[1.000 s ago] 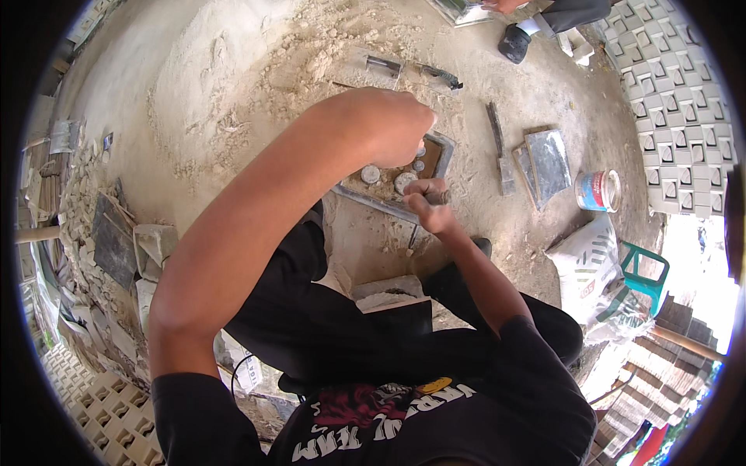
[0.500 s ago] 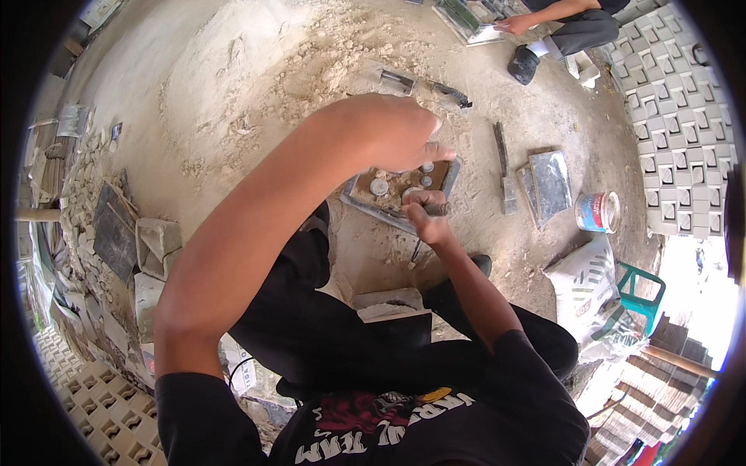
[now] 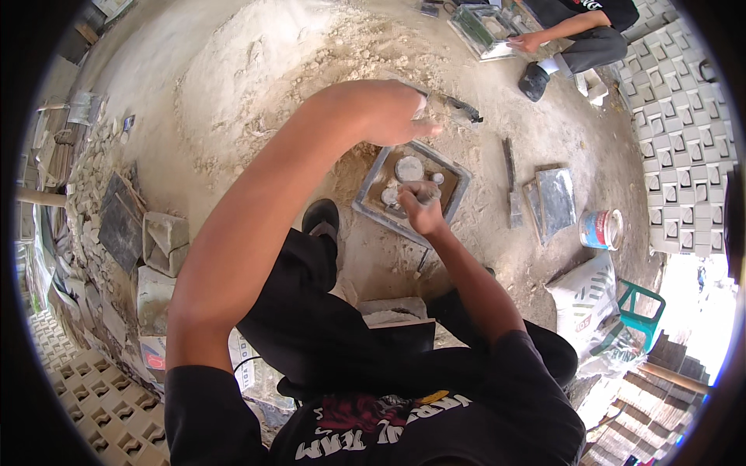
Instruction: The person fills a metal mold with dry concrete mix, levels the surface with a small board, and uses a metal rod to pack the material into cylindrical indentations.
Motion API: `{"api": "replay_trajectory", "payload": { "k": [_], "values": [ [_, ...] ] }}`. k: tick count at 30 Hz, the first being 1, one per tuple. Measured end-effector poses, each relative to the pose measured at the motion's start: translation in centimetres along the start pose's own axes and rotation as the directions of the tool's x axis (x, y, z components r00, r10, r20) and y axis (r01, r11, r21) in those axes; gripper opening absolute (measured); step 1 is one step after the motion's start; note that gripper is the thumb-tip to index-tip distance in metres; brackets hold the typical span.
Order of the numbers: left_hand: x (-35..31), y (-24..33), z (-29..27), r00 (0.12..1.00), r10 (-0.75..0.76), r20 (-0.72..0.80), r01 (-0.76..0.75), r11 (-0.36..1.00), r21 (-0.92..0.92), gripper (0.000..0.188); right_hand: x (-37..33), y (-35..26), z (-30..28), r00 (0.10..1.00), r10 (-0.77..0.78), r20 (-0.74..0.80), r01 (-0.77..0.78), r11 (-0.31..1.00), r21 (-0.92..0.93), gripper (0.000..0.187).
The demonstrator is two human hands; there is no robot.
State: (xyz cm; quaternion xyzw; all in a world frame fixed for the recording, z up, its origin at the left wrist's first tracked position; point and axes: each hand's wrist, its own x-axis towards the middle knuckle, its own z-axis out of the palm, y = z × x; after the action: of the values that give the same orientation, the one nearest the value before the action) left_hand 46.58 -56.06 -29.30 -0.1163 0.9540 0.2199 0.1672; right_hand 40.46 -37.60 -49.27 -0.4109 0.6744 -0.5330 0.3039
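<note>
A grey square frame mould point(image 3: 371, 172) lies on the ground before me, brownish material inside it. Round grey knobs or discs stand within, the largest a pale disc point(image 3: 409, 168). My left hand point(image 3: 395, 116) is held over the mould's far left corner. Its thumb and a fingertip stick out apart, dusted pale; the other fingers are hidden behind the hand's back. Over the mould's middle, my right hand point(image 3: 421, 208) is closed in a fist round something grey, mostly covered by the fingers. A thin dark rod point(image 3: 423, 260) lies at the near edge.
Loose sandy powder point(image 3: 264, 62) is heaped at the far left. To the right lie a long narrow tool point(image 3: 511, 182), grey plates point(image 3: 555, 200), a bucket point(image 3: 600, 230), a sack point(image 3: 583, 291) and a green stool point(image 3: 641, 311). Another person's hand point(image 3: 528, 41) touches a second mould point(image 3: 486, 35); patterned blocks point(image 3: 684, 155) are stacked nearby.
My left hand has shifted a little left and away from me, uncovering more of the mould and the large disc. My right hand stays closed over the mould. The whole view has shifted slightly.
</note>
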Motion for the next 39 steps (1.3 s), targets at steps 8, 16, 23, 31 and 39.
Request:
{"api": "replay_trajectory", "payload": {
  "k": [8, 16, 23, 31, 39],
  "values": [
    [0.0, 0.3, 0.1, 1.0, -0.02, 0.007, 0.02, 0.997, 0.081, 0.05, 0.1, 0.0, 1.6, 0.999, -0.02, 0.047, 0.019, 0.999, 0.034, 0.025],
    [-0.1, 0.2, 0.3, 1.0, 0.006, -0.01, -0.006, 0.996, 0.085, 0.048, 1.0, -0.7, 3.1, 0.999, 0.011, 0.047, -0.018, 0.986, 0.163, 0.024],
    [-0.6, -0.9, 0.2, 0.998, -0.035, -0.056, 0.038, 0.998, 0.056, 0.045, 1.7, -1.5, 3.8, 0.999, 0.035, 0.025, -0.038, 0.992, 0.118, 0.024],
    [0.5, -2.8, -0.1, 0.993, -0.066, -0.096, 0.069, 0.997, 0.031, 0.037, 1.9, -2.6, 4.4, 0.998, 0.041, 0.042, -0.046, 0.991, 0.123, 0.026],
    [2.7, -3.4, -3.4, 0.8, -0.19, -0.569, -0.35, 0.623, -0.7, 0.025, 2.4, -3.3, 4.2, 0.998, 0.039, 0.055, -0.047, 0.988, 0.149, 0.026]
  ]
}}
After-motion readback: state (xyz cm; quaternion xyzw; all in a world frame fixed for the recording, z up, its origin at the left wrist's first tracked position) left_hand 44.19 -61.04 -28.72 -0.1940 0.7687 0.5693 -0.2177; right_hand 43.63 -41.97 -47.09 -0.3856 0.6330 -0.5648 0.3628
